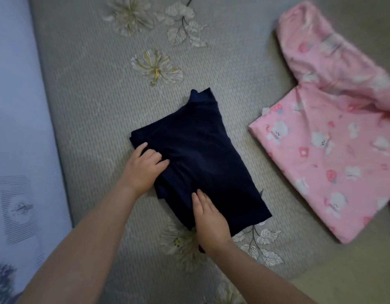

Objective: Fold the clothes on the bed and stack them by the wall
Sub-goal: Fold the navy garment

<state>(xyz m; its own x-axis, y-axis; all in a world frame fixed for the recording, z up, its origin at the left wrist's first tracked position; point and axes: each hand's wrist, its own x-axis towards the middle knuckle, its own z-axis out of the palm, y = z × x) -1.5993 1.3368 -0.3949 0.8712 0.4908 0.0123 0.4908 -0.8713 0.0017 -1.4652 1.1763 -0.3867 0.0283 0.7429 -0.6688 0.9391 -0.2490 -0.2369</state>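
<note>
A dark navy garment (202,154) lies folded into a rough rectangle on the grey woven bed mat (91,95). My left hand (143,170) sits at its left edge, fingers curled onto the cloth. My right hand (209,220) rests flat on its near corner, fingers straight. A pink garment (334,150) printed with white animals lies unfolded to the right, one sleeve reaching toward the top right.
A pale wall (16,106) with a faint blue printed pattern runs along the left side of the bed. The mat carries printed flowers and leaves (156,66). Bare mat stretches between the navy garment and the wall.
</note>
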